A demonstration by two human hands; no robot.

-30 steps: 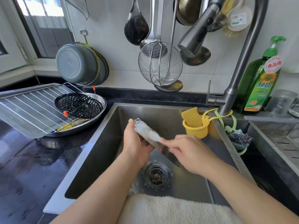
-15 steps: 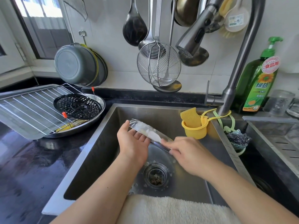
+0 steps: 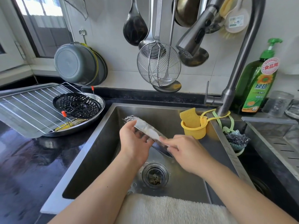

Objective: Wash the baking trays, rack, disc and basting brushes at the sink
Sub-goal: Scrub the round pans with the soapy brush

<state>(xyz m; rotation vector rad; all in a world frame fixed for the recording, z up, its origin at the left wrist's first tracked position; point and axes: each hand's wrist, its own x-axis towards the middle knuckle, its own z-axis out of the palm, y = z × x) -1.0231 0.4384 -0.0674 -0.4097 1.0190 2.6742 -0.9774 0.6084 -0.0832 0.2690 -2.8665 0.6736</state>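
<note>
Soapy tray [image 3: 146,130] (both hands), sink [image 3: 103,143]

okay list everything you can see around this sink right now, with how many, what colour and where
small tray: one, silver, soapy, held over the sink
sink: one, steel, centre
drain strainer: one, steel, sink floor
wire rack: one, silver, counter left, partly over the round tray
round tray: one, silver, left of sink
perforated disc: one, black, in round tray
brushes: two, orange-tipped, in round tray
sponge holder: one, yellow, hung from faucet
faucet: one, steel, back right
soap bottle: one, green, right
skimmer: one, wire, on wall
towel: one, white, front edge
left hand: under the tray
right hand: on the tray's near end
</note>
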